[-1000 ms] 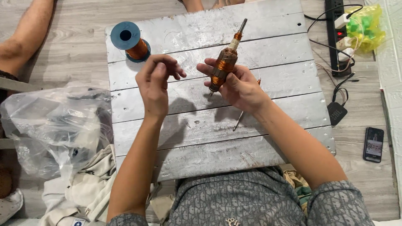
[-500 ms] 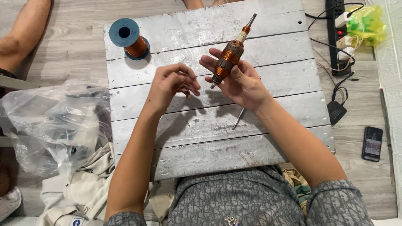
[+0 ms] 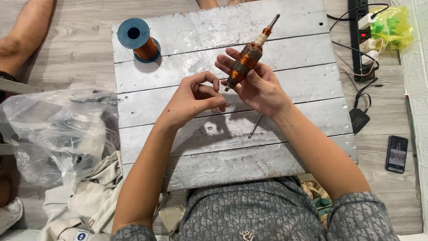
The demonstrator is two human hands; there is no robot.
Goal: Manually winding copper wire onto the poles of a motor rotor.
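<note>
- Nearest to the camera is the person's grey patterned shirt (image 3: pixel 267 214), and both bare forearms reach forward from it over the table.
- The grey weathered table of wooden planks (image 3: pixel 285 160) lies under the arms. A thin metal rod (image 3: pixel 255 126) rests on it, partly hidden under the right wrist.
- The left hand (image 3: pixel 191 100) hovers above the middle planks with its fingers curled in narrow, thumb and forefinger pinched together near the lower end of the rotor. Whether a fine wire is between them I cannot tell — it is too small.
- The right hand (image 3: pixel 256 82) holds the copper-wound motor rotor with a steel shaft (image 3: pixel 245 60). The fingers wrap behind it and the thumb presses on its front. The rotor is tilted, its shaft pointing up and to the right, and it is lifted off the table.
- Further away, at the far left corner of the table, stands a blue spool of copper wire (image 3: pixel 138 39), well apart from both hands.
- On the floor: a clear crumpled plastic bag (image 3: pixel 53 134) at the left, and a black phone (image 3: pixel 396 153) and a black power strip with plugs (image 3: pixel 361 35) at the right.
</note>
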